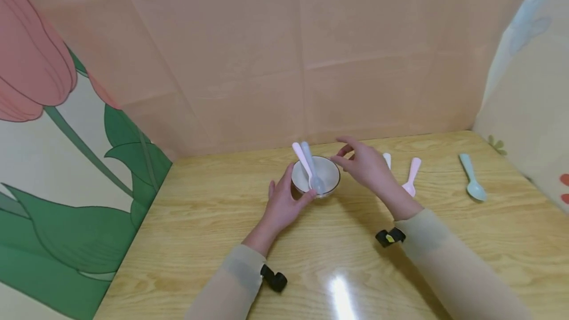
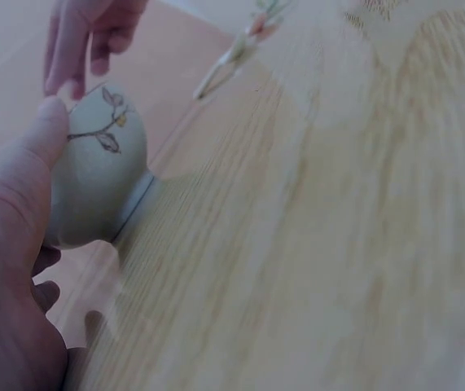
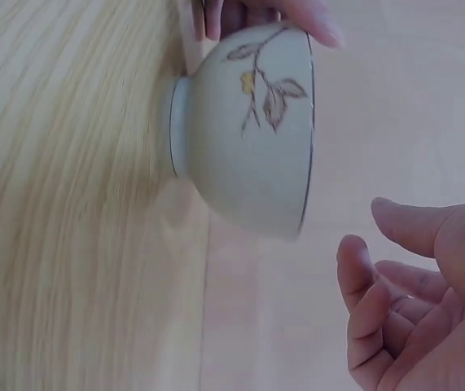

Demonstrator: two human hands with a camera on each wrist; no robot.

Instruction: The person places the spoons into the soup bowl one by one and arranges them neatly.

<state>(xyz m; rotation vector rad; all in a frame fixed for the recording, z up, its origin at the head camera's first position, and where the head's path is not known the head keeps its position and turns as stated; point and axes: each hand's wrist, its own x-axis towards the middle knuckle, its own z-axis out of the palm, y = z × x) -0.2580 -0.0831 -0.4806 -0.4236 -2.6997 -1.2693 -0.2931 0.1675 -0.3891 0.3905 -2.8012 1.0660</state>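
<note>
A white bowl [image 1: 330, 174] with a dark rim stands upright on the table, and a painted leaf branch on its side [image 3: 252, 138] shows in the right wrist view. My left hand [image 1: 283, 205] grips the bowl from the left, its thumb at the near rim. Inside the bowl lean a pale pink spoon [image 1: 301, 156] and a pale blue spoon [image 1: 310, 159], handles up over the far left rim. My right hand [image 1: 365, 166] hovers just off the bowl's right rim, fingers loosely bent and holding nothing.
Right of the bowl, a white spoon [image 1: 387, 159] lies partly hidden behind my right hand. Beside it are a pink spoon [image 1: 414, 169] and, farther right, a light teal spoon [image 1: 475, 190]. A pink backdrop [image 1: 249, 107] hangs along the back edge of the wooden table [image 1: 191, 231].
</note>
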